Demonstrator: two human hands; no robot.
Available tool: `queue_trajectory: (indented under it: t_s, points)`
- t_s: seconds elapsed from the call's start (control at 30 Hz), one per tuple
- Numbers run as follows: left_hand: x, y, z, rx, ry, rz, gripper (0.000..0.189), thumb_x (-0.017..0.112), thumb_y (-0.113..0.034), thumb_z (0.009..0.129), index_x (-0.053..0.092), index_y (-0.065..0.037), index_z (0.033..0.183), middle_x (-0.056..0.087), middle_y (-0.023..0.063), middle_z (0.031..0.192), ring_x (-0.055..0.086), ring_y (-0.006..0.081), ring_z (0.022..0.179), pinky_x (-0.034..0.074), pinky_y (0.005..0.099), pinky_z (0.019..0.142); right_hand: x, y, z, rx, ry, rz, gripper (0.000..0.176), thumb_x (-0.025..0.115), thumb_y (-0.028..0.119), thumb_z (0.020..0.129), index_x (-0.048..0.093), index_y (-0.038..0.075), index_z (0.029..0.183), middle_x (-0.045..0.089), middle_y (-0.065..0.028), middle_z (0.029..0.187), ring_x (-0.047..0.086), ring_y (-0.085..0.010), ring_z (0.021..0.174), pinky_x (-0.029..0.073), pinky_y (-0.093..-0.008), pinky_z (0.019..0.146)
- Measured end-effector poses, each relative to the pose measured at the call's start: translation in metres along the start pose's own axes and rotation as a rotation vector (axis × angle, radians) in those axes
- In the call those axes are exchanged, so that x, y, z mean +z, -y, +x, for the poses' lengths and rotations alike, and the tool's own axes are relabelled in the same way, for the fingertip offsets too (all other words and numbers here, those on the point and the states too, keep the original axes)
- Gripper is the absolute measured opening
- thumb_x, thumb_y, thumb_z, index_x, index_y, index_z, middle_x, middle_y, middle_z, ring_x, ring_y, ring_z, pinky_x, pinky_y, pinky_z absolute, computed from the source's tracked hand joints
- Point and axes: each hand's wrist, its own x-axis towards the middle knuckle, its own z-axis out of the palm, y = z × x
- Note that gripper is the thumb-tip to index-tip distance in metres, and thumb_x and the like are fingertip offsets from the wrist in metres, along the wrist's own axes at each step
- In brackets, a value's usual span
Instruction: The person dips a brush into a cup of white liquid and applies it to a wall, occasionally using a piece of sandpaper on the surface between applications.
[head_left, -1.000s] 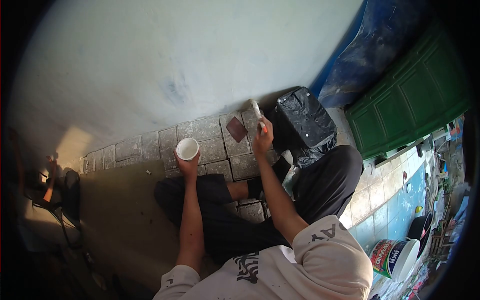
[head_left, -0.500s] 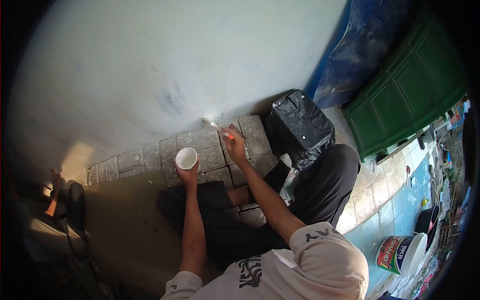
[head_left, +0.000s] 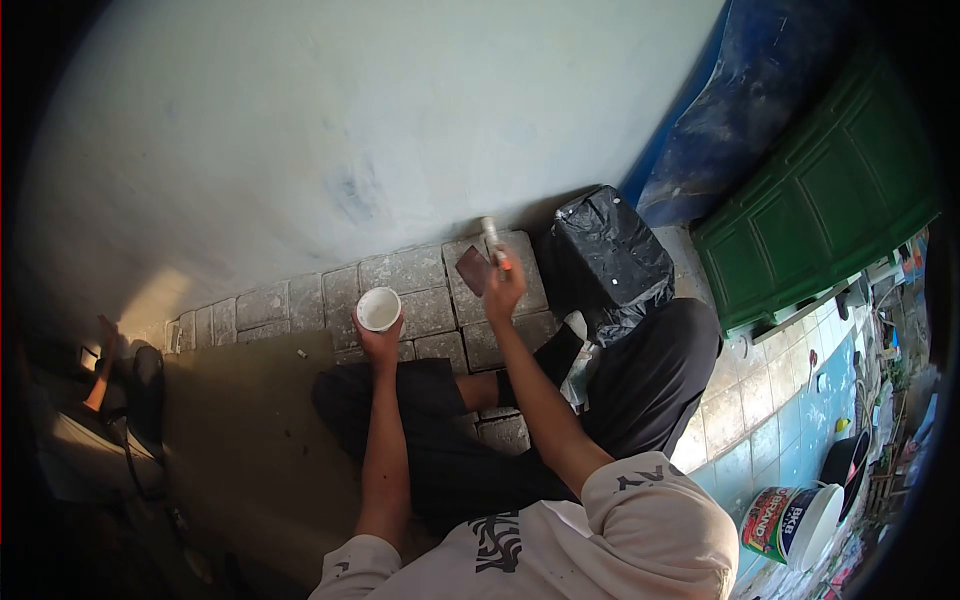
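Observation:
My left hand (head_left: 378,343) is wrapped round a white cup (head_left: 379,310), whose inside looks white; it is held over the paving blocks. In my right hand (head_left: 503,292) is a paintbrush (head_left: 489,234) with an orange-red part on its handle. Its pale bristle end points up toward the bottom of the pale wall (head_left: 400,120), close to where the wall meets the floor. A flat, dark reddish-brown piece (head_left: 471,270) shows just left of my right fingers, over the paving.
Grey paving blocks (head_left: 400,270) run along the wall. A box-like bundle in black plastic (head_left: 615,255) stands right of my right hand. Further right are a green panelled door (head_left: 820,190) and a paint bucket (head_left: 795,525). Another person's arm (head_left: 103,365) shows at far left.
My right hand and the brush have moved right along the foot of the wall, and the brush now points more upright. The reddish-brown piece shows more fully. My left hand still holds the cup.

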Motion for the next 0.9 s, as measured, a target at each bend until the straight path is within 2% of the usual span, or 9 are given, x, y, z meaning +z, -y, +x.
queue_trajectory:
  t_s: [0.13, 0.2, 0.37, 0.43, 0.5, 0.63, 0.7, 0.73, 0.9]
  points:
    - [0.001, 0.009, 0.0, -0.016, -0.015, 0.039, 0.078, 0.098, -0.023, 0.071, 0.055, -0.004, 0.134, 0.069, 0.0171, 0.124, 0.068, 0.0331, 0.114, 0.053, 0.045, 0.098, 0.034, 0.016, -0.033, 0.102, 0.207, -0.015, 0.029, 0.064, -0.004, 0.095, 0.071, 0.0, 0.123, 0.076, -0.0165, 0.114, 0.074, -0.0239, 0.103, 0.056, -0.0361, 0.09]
    - [-0.001, 0.01, 0.001, -0.04, -0.009, 0.062, 0.079, 0.098, -0.024, 0.071, 0.055, -0.004, 0.134, 0.069, 0.0171, 0.124, 0.068, 0.0329, 0.115, 0.053, 0.0451, 0.098, 0.042, 0.015, -0.039, 0.085, 0.476, 0.057, 0.031, 0.065, -0.004, 0.095, 0.071, 0.0, 0.125, 0.077, -0.0165, 0.113, 0.074, -0.0219, 0.103, 0.057, -0.0355, 0.088]
    - [-0.002, 0.005, -0.002, -0.054, -0.072, 0.046, 0.081, 0.098, -0.025, 0.071, 0.055, -0.004, 0.136, 0.068, 0.017, 0.126, 0.067, 0.0325, 0.117, 0.052, 0.0451, 0.1, -0.007, 0.005, 0.02, 0.108, 0.262, -0.144, 0.027, 0.068, -0.001, 0.099, 0.07, -0.002, 0.125, 0.077, -0.0125, 0.112, 0.07, -0.0133, 0.104, 0.056, -0.0283, 0.085]
    - [-0.001, 0.011, -0.001, -0.046, -0.068, 0.045, 0.08, 0.098, -0.025, 0.071, 0.055, -0.004, 0.135, 0.068, 0.017, 0.126, 0.067, 0.0323, 0.117, 0.052, 0.0449, 0.099, -0.03, -0.024, 0.045, -0.013, 0.048, 0.081, 0.024, 0.066, 0.001, 0.102, 0.07, -0.004, 0.125, 0.075, -0.0114, 0.116, 0.069, -0.0144, 0.103, 0.056, -0.028, 0.084]
    - [0.001, 0.011, -0.001, -0.04, -0.063, 0.044, 0.079, 0.098, -0.025, 0.072, 0.055, -0.004, 0.135, 0.068, 0.0169, 0.126, 0.068, 0.0321, 0.116, 0.052, 0.0447, 0.099, -0.05, -0.019, 0.064, 0.042, -0.133, 0.151, 0.024, 0.064, 0.002, 0.104, 0.068, -0.005, 0.126, 0.073, -0.0111, 0.119, 0.069, -0.0158, 0.104, 0.056, -0.0286, 0.086]
    - [0.001, 0.006, 0.001, -0.017, -0.039, 0.028, 0.077, 0.098, -0.024, 0.072, 0.055, -0.004, 0.133, 0.069, 0.0166, 0.124, 0.068, 0.0308, 0.115, 0.053, 0.0437, 0.098, -0.051, -0.002, 0.068, 0.066, -0.228, 0.017, 0.025, 0.063, -0.001, 0.103, 0.067, -0.008, 0.126, 0.074, -0.0134, 0.119, 0.068, -0.0152, 0.105, 0.055, -0.0296, 0.092]
    - [0.002, 0.004, -0.002, -0.015, -0.036, 0.033, 0.077, 0.098, -0.024, 0.072, 0.055, -0.004, 0.132, 0.069, 0.0164, 0.124, 0.068, 0.0304, 0.115, 0.053, 0.0434, 0.097, -0.034, -0.003, 0.053, -0.072, -0.156, 0.099, 0.027, 0.062, -0.006, 0.1, 0.067, -0.008, 0.127, 0.075, -0.0163, 0.12, 0.07, -0.0159, 0.106, 0.056, -0.03, 0.09]
    - [0.002, 0.004, -0.001, -0.021, -0.036, 0.026, 0.077, 0.098, -0.024, 0.072, 0.055, -0.004, 0.133, 0.069, 0.0162, 0.124, 0.068, 0.0304, 0.114, 0.053, 0.0432, 0.097, -0.022, -0.002, 0.04, -0.024, -0.094, -0.022, 0.032, 0.062, -0.009, 0.097, 0.068, -0.006, 0.128, 0.073, -0.0165, 0.123, 0.07, -0.0182, 0.11, 0.056, -0.0311, 0.091]
    - [0.003, 0.006, -0.001, -0.039, -0.035, 0.013, 0.079, 0.098, -0.024, 0.071, 0.055, -0.003, 0.134, 0.069, 0.0157, 0.124, 0.068, 0.0302, 0.114, 0.052, 0.043, 0.098, 0.043, 0.031, -0.023, 0.197, 0.261, 0.145, 0.041, 0.058, -0.017, 0.09, 0.068, -0.003, 0.128, 0.072, -0.0179, 0.128, 0.071, -0.022, 0.113, 0.057, -0.0348, 0.095]
